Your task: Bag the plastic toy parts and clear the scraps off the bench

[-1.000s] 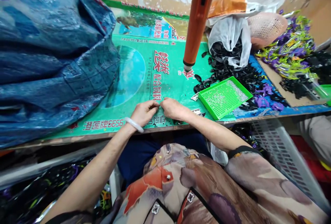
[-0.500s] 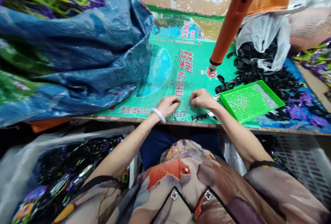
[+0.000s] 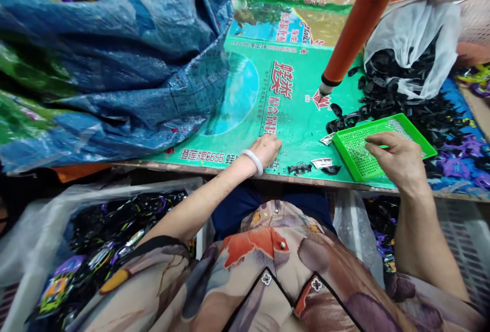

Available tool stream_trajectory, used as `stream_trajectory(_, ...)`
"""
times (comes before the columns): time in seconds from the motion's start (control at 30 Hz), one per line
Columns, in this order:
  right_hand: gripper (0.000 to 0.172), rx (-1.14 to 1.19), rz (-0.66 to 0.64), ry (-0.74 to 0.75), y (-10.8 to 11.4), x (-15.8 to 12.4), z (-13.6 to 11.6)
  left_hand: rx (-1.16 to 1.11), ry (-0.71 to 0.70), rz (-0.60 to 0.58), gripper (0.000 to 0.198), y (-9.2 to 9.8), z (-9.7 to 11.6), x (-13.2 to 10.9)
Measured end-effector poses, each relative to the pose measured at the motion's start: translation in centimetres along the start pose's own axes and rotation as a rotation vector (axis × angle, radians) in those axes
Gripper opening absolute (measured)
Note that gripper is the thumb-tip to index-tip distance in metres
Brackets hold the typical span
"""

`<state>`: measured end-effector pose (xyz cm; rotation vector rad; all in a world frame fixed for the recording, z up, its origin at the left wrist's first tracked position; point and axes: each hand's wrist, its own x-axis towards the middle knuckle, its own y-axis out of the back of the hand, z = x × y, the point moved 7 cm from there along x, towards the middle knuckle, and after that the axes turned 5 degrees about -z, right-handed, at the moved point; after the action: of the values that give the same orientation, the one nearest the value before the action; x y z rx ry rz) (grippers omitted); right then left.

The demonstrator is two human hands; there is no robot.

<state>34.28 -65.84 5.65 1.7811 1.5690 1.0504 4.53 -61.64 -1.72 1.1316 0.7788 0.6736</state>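
Observation:
My left hand (image 3: 268, 149), with a pale bangle (image 3: 253, 162) at the wrist, rests low over the green printed sheet (image 3: 302, 127). Its fingers are curled together, and what they hold, if anything, is hidden. Over the bright green tray (image 3: 357, 172) hovers my right hand (image 3: 400, 161), its thumb and forefinger pinched above many small silvery pieces (image 3: 356, 150). Anything in that pinch is too small to make out. Between the hands lie a small black part (image 3: 299, 169), a silvery flat piece (image 3: 322, 163) and another black part (image 3: 331, 170).
An orange-red screwdriver-like tool (image 3: 358, 36) hangs tip down over the sheet. Loose black parts (image 3: 409, 102) spill from a white plastic bag (image 3: 444, 25), with purple parts (image 3: 459, 161) beside them. A bulky blue sack (image 3: 164, 61) stands left. A filled crate (image 3: 46, 224) sits below the table edge.
My right hand has moved right, from beside my left hand to above the green tray. My left hand has shifted slightly right. The head view has moved a little too.

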Motion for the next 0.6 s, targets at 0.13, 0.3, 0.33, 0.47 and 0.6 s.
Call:
stream_trajectory(0.13,0.014,0.113,-0.14,0.184,-4.5,0.2,-5.2,0.109,0.058,-0.143,0.031,0.2,0.7,0.9)
stream_trajectory(0.3,0.017,0.063,-0.51,0.284,-12.1,1.1,-9.9,0.126,0.043,-0.188,0.034,0.6,1.1,1.1)
stream_trajectory(0.33,0.018,0.02,-0.569,0.291,-13.2,1.2,-10.4,0.129,0.042,-0.188,0.035,0.6,1.0,1.0)
stream_trajectory(0.47,0.022,-0.182,-0.708,0.315,-16.2,1.4,-11.5,0.144,0.046,-0.193,0.037,0.3,0.7,0.4)
stream_trajectory(0.6,0.025,-0.39,-0.728,0.269,-17.3,1.3,-12.4,0.135,0.058,-0.199,0.038,0.3,0.8,0.2)
